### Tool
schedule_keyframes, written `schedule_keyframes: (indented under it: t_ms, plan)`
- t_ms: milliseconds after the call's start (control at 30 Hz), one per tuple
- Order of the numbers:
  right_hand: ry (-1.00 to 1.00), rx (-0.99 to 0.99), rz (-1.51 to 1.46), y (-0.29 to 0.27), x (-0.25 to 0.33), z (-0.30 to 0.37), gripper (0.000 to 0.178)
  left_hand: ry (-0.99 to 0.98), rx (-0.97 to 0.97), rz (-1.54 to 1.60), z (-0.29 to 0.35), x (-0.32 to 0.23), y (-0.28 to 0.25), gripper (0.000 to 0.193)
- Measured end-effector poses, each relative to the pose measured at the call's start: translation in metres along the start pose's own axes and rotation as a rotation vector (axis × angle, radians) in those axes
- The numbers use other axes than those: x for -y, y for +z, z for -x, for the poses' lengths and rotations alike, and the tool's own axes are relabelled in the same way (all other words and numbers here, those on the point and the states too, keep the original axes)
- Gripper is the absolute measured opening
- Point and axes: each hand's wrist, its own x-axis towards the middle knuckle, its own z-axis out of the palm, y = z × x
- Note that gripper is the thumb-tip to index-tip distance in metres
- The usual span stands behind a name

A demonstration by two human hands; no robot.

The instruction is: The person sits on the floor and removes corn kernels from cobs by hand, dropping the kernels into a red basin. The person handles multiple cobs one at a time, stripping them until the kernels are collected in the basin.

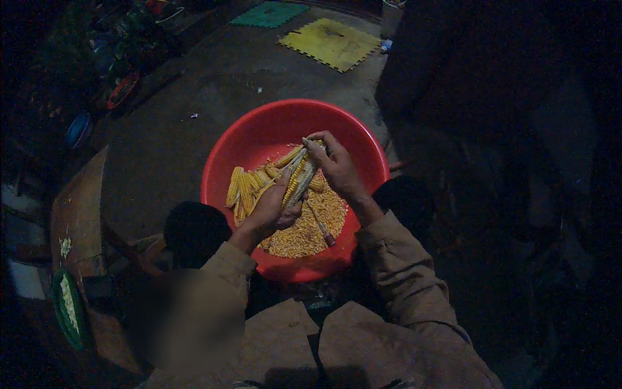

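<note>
Grey floor (162,162) across upper and middle frame, dim toward the edges. At center, round red basin (278,118). Along the lower left, brown wooden table (81,204), partly in shadow. At upper center, yellow mat (330,42) with toothed edges. In the basin's lower half, bed of loose kernels (291,241). At left within the basin, heap of yellow corn ears (244,185). At top, left of center, green mat (269,14). At far lower left, green dish (77,340) with pale contents. At mid-frame, over the basin: left hand (271,206) wrapped around the lower part of the held ear (295,185); right hand (337,167), thumb and fingers pinching its upper end. Ear tilted, top toward upper right; pale strip beside yellow rows, husk or bare cob not distinguishable. Just below, slim tool (330,240) with dark reddish handle.
</note>
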Motion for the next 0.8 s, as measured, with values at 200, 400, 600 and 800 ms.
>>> schedule_keyframes:
  t_ms: [200,400,600,800]
  plan:
    - [0.072,-0.136,0.087,0.011,-0.022,0.000,0.023,0.177,-0.360,-0.421,-0.011,0.020,0.004,0.058]
    - [0.205,-0.177,0.026,0.010,-0.045,0.001,0.027,0.603,-0.398,-1.139,-0.020,0.041,-0.018,0.041]
    - [0.285,-0.148,-0.191,0.004,-0.060,-0.002,0.040,0.706,-0.511,-1.613,-0.021,0.044,-0.022,0.034]
    - [0.606,-0.190,-0.537,-0.004,-0.012,-0.008,0.069,0.868,-0.465,-1.177,-0.016,0.028,-0.024,0.033]
